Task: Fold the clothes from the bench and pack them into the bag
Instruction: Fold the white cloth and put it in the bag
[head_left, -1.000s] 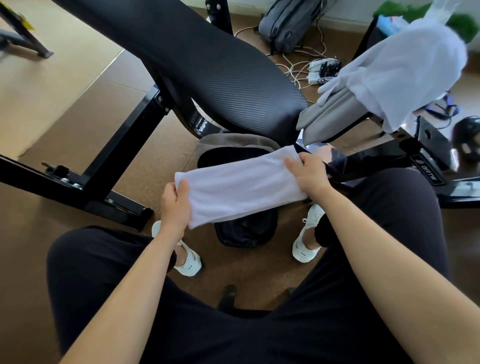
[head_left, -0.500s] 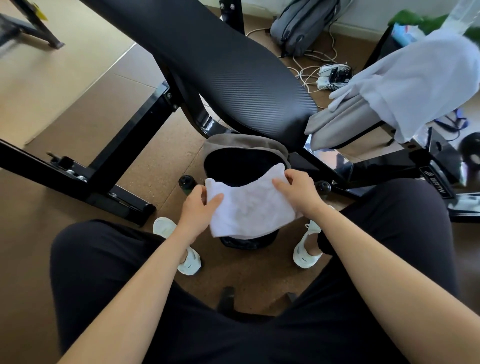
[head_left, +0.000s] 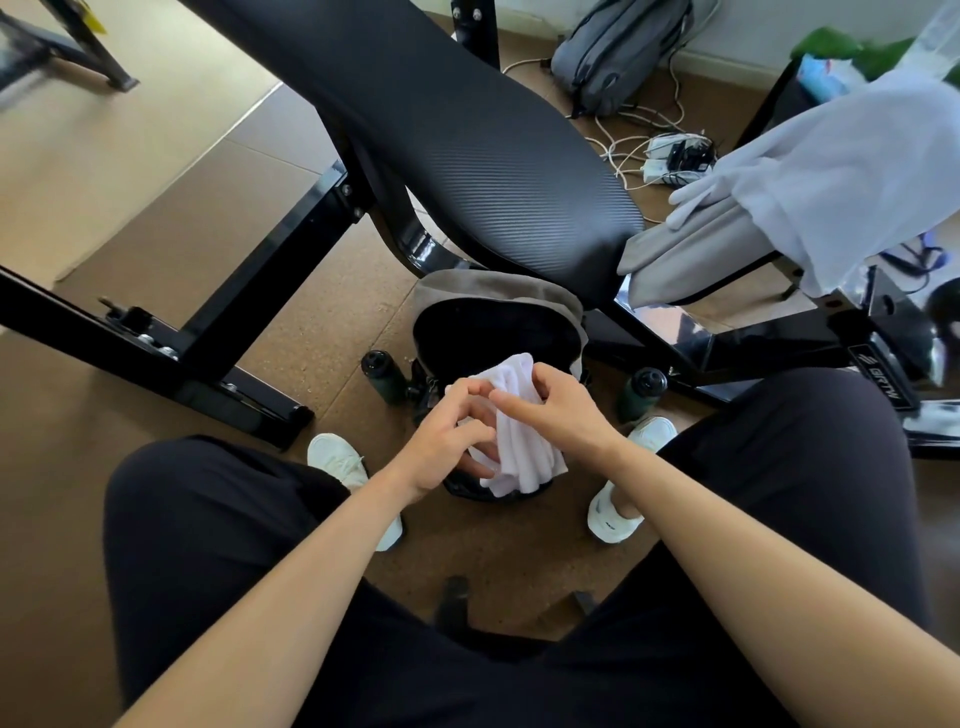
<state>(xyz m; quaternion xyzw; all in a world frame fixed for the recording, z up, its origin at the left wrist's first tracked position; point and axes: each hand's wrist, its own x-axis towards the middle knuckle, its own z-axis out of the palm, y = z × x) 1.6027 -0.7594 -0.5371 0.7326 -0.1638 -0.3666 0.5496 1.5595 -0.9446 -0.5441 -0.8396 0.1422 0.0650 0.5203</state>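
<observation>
A folded white cloth (head_left: 519, 452) hangs bunched over the open mouth of a dark bag (head_left: 493, 322) with a grey flap, on the floor between my feet. My left hand (head_left: 447, 441) grips the cloth from the left with curled fingers. My right hand (head_left: 561, 410) holds it from the right, thumb over the top. On the right end of the black bench (head_left: 467, 140) lie a grey garment (head_left: 691, 249) and a white garment (head_left: 841, 171).
The bench's black steel frame (head_left: 244, 343) runs across the floor on the left and right. Two dark bottles (head_left: 382, 374) (head_left: 641, 392) stand beside the bag. A grey backpack (head_left: 618, 47) and a tangle of cables (head_left: 670, 156) lie beyond the bench.
My hands have come together, folding the spread white cloth into a narrow bundle and lowering it to the bag's mouth.
</observation>
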